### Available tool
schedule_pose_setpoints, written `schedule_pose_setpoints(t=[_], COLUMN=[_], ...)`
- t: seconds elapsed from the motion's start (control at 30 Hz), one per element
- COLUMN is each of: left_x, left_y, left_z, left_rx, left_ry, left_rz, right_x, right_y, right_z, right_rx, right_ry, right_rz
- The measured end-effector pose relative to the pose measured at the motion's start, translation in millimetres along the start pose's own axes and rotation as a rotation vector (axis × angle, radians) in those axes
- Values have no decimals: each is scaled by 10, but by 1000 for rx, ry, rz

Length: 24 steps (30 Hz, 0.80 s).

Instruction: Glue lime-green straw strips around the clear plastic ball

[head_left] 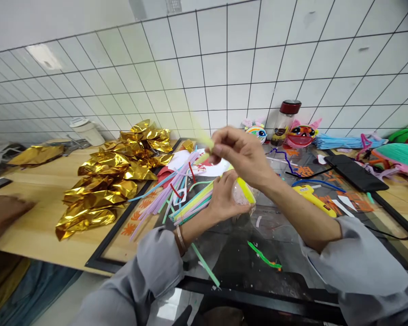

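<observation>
My left hand [224, 194] is closed around a pale, see-through round body [240, 195] with a bright yellow fuzzy strip across it; part of it is hidden by my fingers. Above it, my right hand [241, 151] pinches a yellow pipe cleaner [200, 133], which is smeared by motion and reaches up to the left. Just left of my left hand lies a bundle of pastel pipe cleaners [193, 203] in yellow, green and pink. Purple pipe cleaners [156, 194] spread beside them. Nearer to me, a short green fuzzy piece [263, 256] lies on the dark board.
Crinkled gold foil packets [112, 172] are heaped at left, near another person's hand [7, 217]. On the right are a yellow glue gun [314, 201], a black phone-like slab [357, 173] and blue pipe cleaners [343, 141]. A red-lidded bottle [285, 122] stands by the tiled wall.
</observation>
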<state>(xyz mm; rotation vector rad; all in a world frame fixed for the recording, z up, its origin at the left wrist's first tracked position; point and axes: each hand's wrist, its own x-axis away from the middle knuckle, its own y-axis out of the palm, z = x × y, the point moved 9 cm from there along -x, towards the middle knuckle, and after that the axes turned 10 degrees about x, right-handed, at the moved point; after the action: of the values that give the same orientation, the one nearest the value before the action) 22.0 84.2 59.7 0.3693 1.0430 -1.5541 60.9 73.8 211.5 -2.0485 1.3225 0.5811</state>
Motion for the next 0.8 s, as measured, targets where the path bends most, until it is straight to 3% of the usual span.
schedule_pose_setpoints(t=[0.1, 0.2, 0.33, 0.43, 0.5, 0.6, 0.7, 0.8], left_x=[-49, -107, -194, -260, -272, -283, -346, -393], left_y=[-72, -194, -460, -652, -814, -1030, -1126, -1086], left_z=[-2, -65, -257, -384, -456, -448, -277, 35], left_rx=[1, -3, -8, 22, 48, 119, 160, 170], left_ry=[32, -7, -125, -190, -245, -244, -159, -41], left_rz=[37, 92, 240, 333, 441, 585, 605, 565], right_x=[-20, 118, 435, 639, 728, 980, 1192, 1349], right_y=[-326, -659, -1070, -1261, -1198, -807, -561, -478], right_z=[-299, -477, -515, -316, 15, 681, 1030, 1141], right_rx=[-44, 86, 333, 319, 223, 79, 42, 29], right_ry=[-27, -25, 44, 182, 378, 812, 939, 972], right_rz=[338, 557, 672, 658, 536, 249, 200, 203])
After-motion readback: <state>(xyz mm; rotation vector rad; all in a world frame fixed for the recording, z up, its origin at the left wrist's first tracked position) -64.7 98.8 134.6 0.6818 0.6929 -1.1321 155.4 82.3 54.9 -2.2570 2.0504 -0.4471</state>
